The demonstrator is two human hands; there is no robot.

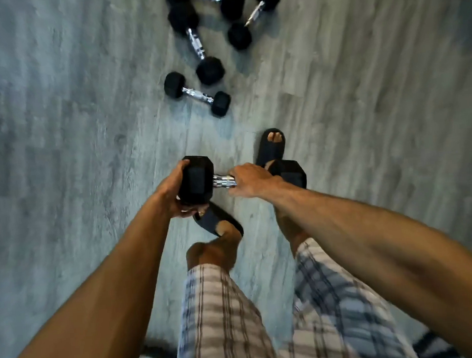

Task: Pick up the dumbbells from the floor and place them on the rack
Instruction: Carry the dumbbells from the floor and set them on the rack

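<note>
While the left hand [173, 190] is cupping the nine o'clock head of the hex dumbbell [197, 182], the right hand [250, 179] is gripping its chrome handle [221, 180], the axis running nine-to-three.

Black open-toed slippers [268, 152] on the feet, checked shorts [226, 321] above
</note>
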